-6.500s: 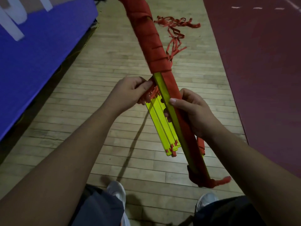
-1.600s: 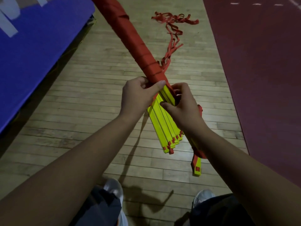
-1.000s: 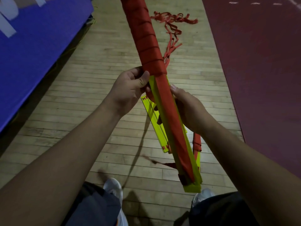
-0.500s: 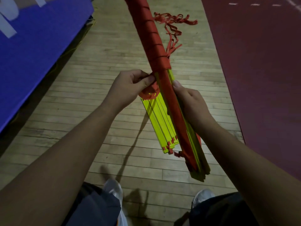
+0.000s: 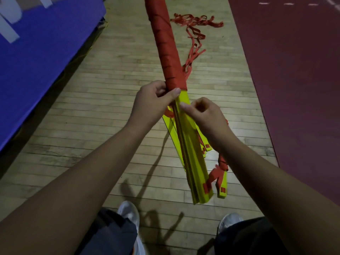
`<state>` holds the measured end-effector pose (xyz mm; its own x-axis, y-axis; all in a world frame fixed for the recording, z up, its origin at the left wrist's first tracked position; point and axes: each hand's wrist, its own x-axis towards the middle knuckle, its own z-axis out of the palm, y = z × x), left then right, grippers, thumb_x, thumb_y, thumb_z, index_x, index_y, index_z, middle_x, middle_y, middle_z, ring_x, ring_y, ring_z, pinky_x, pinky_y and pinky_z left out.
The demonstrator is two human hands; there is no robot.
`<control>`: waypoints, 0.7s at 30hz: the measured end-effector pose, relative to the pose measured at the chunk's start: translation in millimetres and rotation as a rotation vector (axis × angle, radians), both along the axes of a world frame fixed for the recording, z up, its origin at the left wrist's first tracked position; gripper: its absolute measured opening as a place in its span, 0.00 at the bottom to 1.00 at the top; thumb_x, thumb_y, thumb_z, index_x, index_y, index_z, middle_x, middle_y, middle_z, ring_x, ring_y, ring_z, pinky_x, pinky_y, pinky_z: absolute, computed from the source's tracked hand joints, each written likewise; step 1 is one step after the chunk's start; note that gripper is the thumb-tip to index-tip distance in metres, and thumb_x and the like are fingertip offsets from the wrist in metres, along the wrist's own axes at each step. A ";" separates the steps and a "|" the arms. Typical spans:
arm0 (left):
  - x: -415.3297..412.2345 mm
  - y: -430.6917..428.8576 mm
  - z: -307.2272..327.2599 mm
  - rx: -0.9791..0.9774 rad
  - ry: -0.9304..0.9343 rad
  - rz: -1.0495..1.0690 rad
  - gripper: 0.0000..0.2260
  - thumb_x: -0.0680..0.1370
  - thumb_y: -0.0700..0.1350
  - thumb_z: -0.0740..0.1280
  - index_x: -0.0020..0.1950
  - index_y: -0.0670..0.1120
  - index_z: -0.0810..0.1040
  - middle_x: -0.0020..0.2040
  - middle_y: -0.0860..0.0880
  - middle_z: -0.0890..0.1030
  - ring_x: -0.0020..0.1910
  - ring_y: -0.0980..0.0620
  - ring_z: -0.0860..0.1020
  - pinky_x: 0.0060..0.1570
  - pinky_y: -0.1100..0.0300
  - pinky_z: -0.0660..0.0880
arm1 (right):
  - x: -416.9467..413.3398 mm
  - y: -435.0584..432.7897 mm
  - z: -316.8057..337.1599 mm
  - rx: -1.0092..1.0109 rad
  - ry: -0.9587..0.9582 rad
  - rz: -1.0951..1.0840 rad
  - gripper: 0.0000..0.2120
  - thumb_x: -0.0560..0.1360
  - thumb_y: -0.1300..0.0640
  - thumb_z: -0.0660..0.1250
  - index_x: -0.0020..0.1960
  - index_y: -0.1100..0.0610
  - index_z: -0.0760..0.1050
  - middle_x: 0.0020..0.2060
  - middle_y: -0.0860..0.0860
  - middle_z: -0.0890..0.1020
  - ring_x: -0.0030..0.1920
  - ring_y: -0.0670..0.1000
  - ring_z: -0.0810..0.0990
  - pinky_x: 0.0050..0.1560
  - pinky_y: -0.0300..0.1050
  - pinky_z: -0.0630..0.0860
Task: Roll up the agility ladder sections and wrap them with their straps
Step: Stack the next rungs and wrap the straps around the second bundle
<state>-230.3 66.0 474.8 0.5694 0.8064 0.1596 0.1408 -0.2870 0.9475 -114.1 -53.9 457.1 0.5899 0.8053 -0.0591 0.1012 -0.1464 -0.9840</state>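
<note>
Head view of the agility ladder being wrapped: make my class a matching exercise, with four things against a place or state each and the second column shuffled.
Column one
1 left hand
2 loose red straps
3 blue mat
4 yellow rungs

Column two
A tangled on the wood floor
B bare below the red wrapping
C along the left edge of view
D gripping the rungs where the wrapping ends

Pairs: 1-D, 2-A, 3-C, 4-B

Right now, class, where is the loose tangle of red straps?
In the head view, the loose red straps lie on the wooden floor, just right of the red-wrapped ladder bundle and left of the maroon surface.
</note>
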 end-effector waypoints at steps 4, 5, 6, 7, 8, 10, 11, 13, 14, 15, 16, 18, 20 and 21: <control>-4.4 -0.2 -3.1 -0.170 -0.003 -0.281 0.06 0.78 0.37 0.71 0.53 0.46 0.82 0.44 0.51 0.86 0.42 0.57 0.83 0.45 0.61 0.77 | 18.7 0.2 7.4 0.030 0.278 0.066 0.27 0.77 0.38 0.65 0.58 0.62 0.80 0.48 0.59 0.83 0.48 0.60 0.78 0.49 0.55 0.71; -4.0 -2.4 -4.9 -0.194 0.009 -0.349 0.07 0.77 0.38 0.71 0.54 0.45 0.82 0.45 0.50 0.86 0.43 0.56 0.83 0.46 0.61 0.77 | 21.2 -0.4 8.7 0.050 0.345 0.073 0.27 0.80 0.40 0.61 0.61 0.64 0.79 0.53 0.63 0.83 0.52 0.63 0.79 0.53 0.57 0.72; -3.3 -4.9 -7.2 -0.208 0.027 -0.411 0.09 0.76 0.39 0.70 0.55 0.45 0.82 0.46 0.50 0.86 0.44 0.56 0.83 0.46 0.61 0.77 | 23.9 -1.1 10.7 0.078 0.427 0.070 0.26 0.83 0.43 0.57 0.62 0.64 0.78 0.54 0.63 0.83 0.55 0.62 0.80 0.57 0.56 0.73; -2.4 -7.8 -9.6 -0.219 0.044 -0.467 0.11 0.74 0.40 0.69 0.56 0.46 0.82 0.47 0.52 0.86 0.46 0.57 0.82 0.47 0.62 0.76 | 26.1 -2.2 13.2 0.111 0.532 0.070 0.23 0.85 0.46 0.54 0.60 0.63 0.78 0.51 0.60 0.85 0.53 0.59 0.82 0.58 0.52 0.76; -1.3 -11.0 -12.0 -0.229 0.056 -0.516 0.12 0.74 0.41 0.68 0.56 0.46 0.81 0.48 0.54 0.85 0.48 0.57 0.82 0.48 0.63 0.76 | 27.9 -2.4 14.4 0.145 0.641 0.093 0.22 0.86 0.48 0.51 0.59 0.62 0.77 0.50 0.57 0.85 0.52 0.56 0.83 0.57 0.50 0.79; 1.0 -16.5 -15.8 -0.259 0.061 -0.590 0.13 0.74 0.40 0.67 0.58 0.43 0.80 0.50 0.54 0.85 0.50 0.57 0.82 0.52 0.63 0.75 | 32.3 -2.8 15.9 0.232 0.811 0.149 0.22 0.86 0.49 0.50 0.60 0.61 0.77 0.56 0.57 0.84 0.60 0.57 0.80 0.63 0.57 0.78; 1.9 -18.5 -17.1 -0.276 0.060 -0.611 0.13 0.75 0.40 0.67 0.59 0.40 0.80 0.51 0.52 0.85 0.52 0.57 0.81 0.53 0.62 0.75 | 34.0 -3.5 16.7 0.278 0.867 0.158 0.22 0.85 0.48 0.49 0.62 0.61 0.76 0.59 0.58 0.82 0.63 0.57 0.78 0.68 0.59 0.73; 3.4 -21.8 -18.6 -0.309 0.050 -0.619 0.15 0.75 0.39 0.66 0.60 0.34 0.78 0.52 0.47 0.83 0.53 0.55 0.81 0.55 0.60 0.76 | 38.5 -5.6 17.5 0.363 0.929 0.217 0.26 0.84 0.44 0.49 0.64 0.62 0.74 0.61 0.59 0.80 0.63 0.58 0.78 0.72 0.60 0.67; 3.8 -23.2 -19.1 -0.327 0.043 -0.609 0.16 0.75 0.39 0.66 0.60 0.33 0.77 0.52 0.45 0.83 0.53 0.53 0.80 0.57 0.58 0.76 | 39.8 -6.6 18.8 0.384 0.922 0.257 0.26 0.84 0.43 0.51 0.65 0.63 0.74 0.61 0.60 0.80 0.61 0.57 0.79 0.72 0.59 0.68; 4.3 -24.0 -20.1 -0.343 0.041 -0.593 0.15 0.75 0.39 0.66 0.59 0.34 0.78 0.52 0.44 0.82 0.53 0.50 0.80 0.58 0.55 0.76 | 41.5 -7.7 20.2 0.395 0.902 0.287 0.25 0.83 0.45 0.53 0.64 0.63 0.75 0.60 0.60 0.80 0.59 0.57 0.80 0.69 0.58 0.71; 4.9 -24.8 -20.6 -0.349 0.049 -0.578 0.14 0.75 0.40 0.66 0.59 0.35 0.78 0.51 0.42 0.82 0.52 0.47 0.79 0.58 0.52 0.74 | 42.9 -8.7 21.4 0.401 0.874 0.314 0.23 0.82 0.47 0.55 0.64 0.64 0.75 0.59 0.59 0.80 0.57 0.56 0.80 0.65 0.57 0.74; 5.7 -24.4 -20.6 -0.294 0.110 -0.563 0.15 0.77 0.41 0.67 0.60 0.34 0.78 0.51 0.35 0.81 0.51 0.43 0.77 0.57 0.46 0.74 | 45.5 -10.7 23.1 0.407 0.827 0.313 0.20 0.81 0.51 0.58 0.63 0.65 0.74 0.57 0.59 0.80 0.55 0.56 0.80 0.59 0.53 0.79; 4.2 -19.9 -21.6 -0.138 0.238 -0.545 0.11 0.80 0.43 0.68 0.59 0.37 0.80 0.50 0.35 0.83 0.48 0.45 0.81 0.56 0.44 0.78 | 48.6 -11.6 21.5 0.390 0.801 0.244 0.16 0.82 0.54 0.59 0.61 0.65 0.75 0.54 0.59 0.80 0.53 0.55 0.81 0.56 0.51 0.81; 3.2 -17.2 -23.4 -0.054 0.304 -0.532 0.09 0.81 0.44 0.69 0.56 0.39 0.81 0.48 0.39 0.85 0.46 0.47 0.83 0.53 0.44 0.80 | 50.6 -11.9 19.6 0.371 0.783 0.193 0.14 0.82 0.56 0.59 0.60 0.65 0.76 0.52 0.59 0.81 0.51 0.55 0.81 0.55 0.50 0.81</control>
